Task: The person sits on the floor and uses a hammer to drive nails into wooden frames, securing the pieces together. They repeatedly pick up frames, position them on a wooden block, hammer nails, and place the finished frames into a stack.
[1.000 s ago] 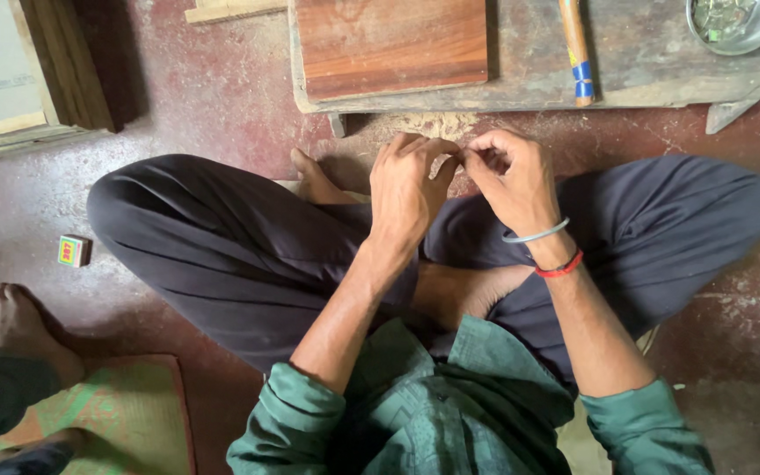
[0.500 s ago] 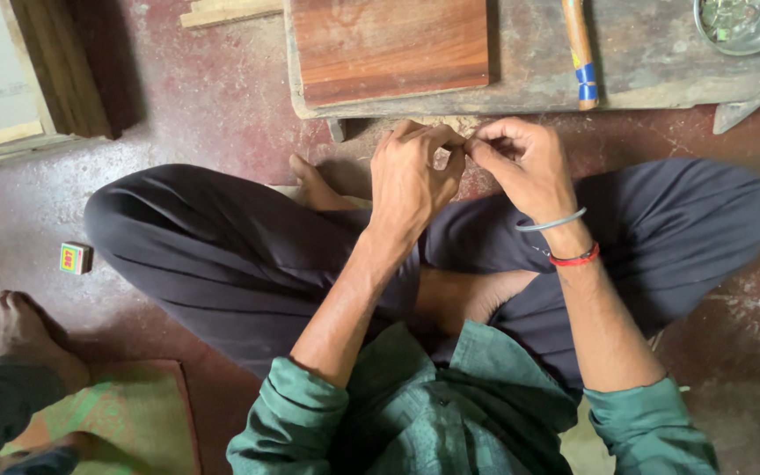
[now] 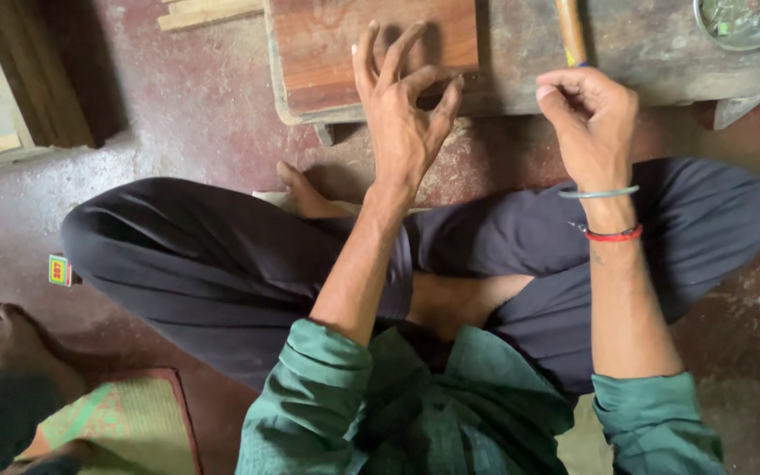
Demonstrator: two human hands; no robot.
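Over the low desk: left hand raised, fingers spread, thumb and forefinger pinched, contents too small to tell; right hand clenched beside hammer handle. Likely risk: dropping anything pinched onto the dusty floor.

Wooden board lies on the bench — dish far right.

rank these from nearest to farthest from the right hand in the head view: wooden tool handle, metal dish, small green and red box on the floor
From the right hand:
1. Wooden tool handle, just above the hand on the low workbench.
2. Metal dish, up at the top right corner of the bench.
3. Small green and red box, far off on the floor at the left, beside the knee.
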